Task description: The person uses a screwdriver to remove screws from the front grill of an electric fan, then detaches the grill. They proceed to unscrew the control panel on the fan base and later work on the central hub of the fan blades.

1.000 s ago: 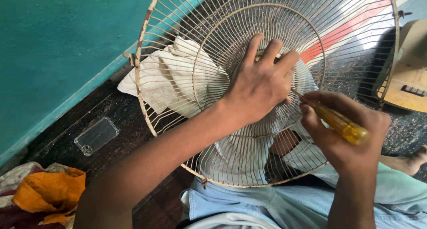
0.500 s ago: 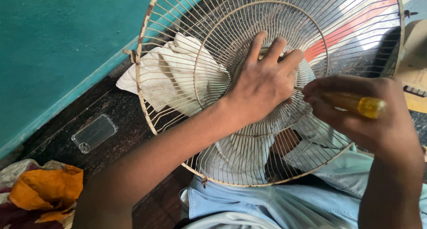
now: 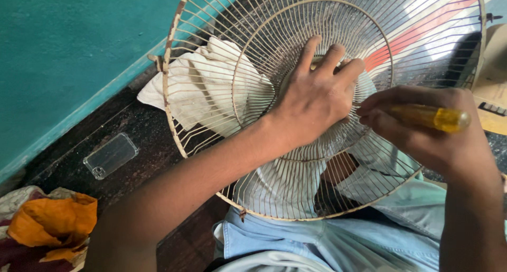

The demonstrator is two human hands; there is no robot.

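Observation:
A round, rusty wire fan guard fills the middle of the head view, with white fan blades behind its wires. My left hand lies flat on the guard's centre, fingers spread and pointing up. My right hand is just to the right of it, closed around a screwdriver with a clear yellow handle. The screwdriver's tip is hidden behind my left hand near the guard's hub.
A teal wall runs along the left. A clear phone case lies on the dark floor below it. Orange and patterned cloth is bunched at the bottom left. Light blue clothing sits under the guard.
My right hand has lifted and turned so the yellow handle now lies more level and points right. My left hand has stayed pressed on the guard's centre.

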